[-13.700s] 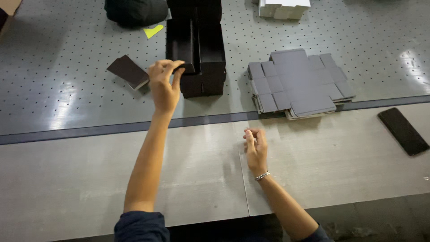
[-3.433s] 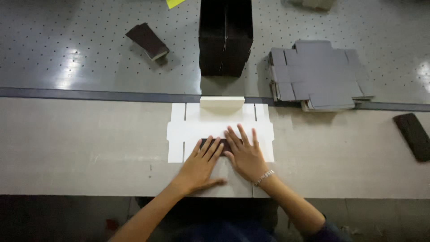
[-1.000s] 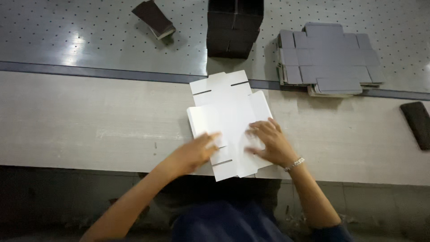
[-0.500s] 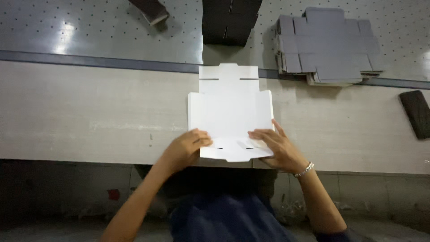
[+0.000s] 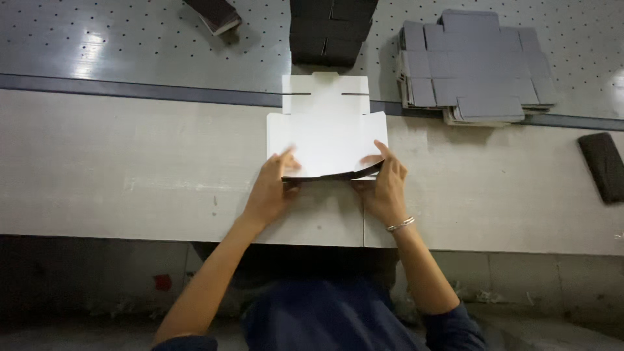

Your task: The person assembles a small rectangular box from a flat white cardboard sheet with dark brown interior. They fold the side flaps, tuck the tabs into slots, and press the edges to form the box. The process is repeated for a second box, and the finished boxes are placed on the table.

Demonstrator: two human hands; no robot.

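Since 0.5 s ago the near edge of the white box blank (image 5: 327,140) has been lifted and bent up off the pale bench (image 5: 130,169), so its dark underside now shows as a curved strip along that edge; before, the sheet lay nearly flat under both hands. The left hand (image 5: 270,192) pinches the near left corner of the blank, thumb on top and fingers beneath, and the right hand (image 5: 383,188), with a thin bracelet at the wrist, pinches the near right corner the same way. The blank sits with its far tab, cut with 2 slots, reaching over the dark strip (image 5: 162,91) that runs across the bench just beyond it. As a judgement, the folding looks barely begun: 1 flap is being raised, while the side panels and the slotted tab lie flat and unfolded, so most of the creasing and closing is left. Beyond the blank, a dark upright stack (image 5: 331,29) stands on the grey perforated table (image 5: 97,45); to the blank's right and farther off lies a pile of flat grey blanks (image 5: 474,65). A dark flat object (image 5: 603,166) rests well to the right of the blank, and another dark piece (image 5: 214,13) lies far off to its upper left.
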